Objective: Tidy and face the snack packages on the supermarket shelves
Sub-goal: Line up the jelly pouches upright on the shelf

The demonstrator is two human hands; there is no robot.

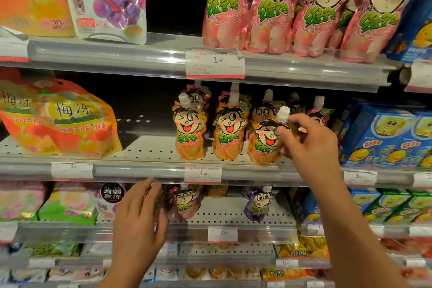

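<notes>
Pinching an orange spout pouch [264, 142] above the "1.90" tag [203, 173], the right hand [308, 145] grips; left hand [138, 220] hangs relaxed.

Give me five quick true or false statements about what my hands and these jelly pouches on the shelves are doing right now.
1. The right hand pinches the top of an orange jelly pouch on the middle shelf. True.
2. The left hand holds a purple pouch. False: it holds nothing, its fingers straight in front of the lower shelf.
3. The pink pouches stand on the top shelf. True.
4. The held pouch stands left of the other two front orange pouches. False: it is the rightmost of the three.
5. The price tag under the pink pouches reads 1.90. True.
</notes>
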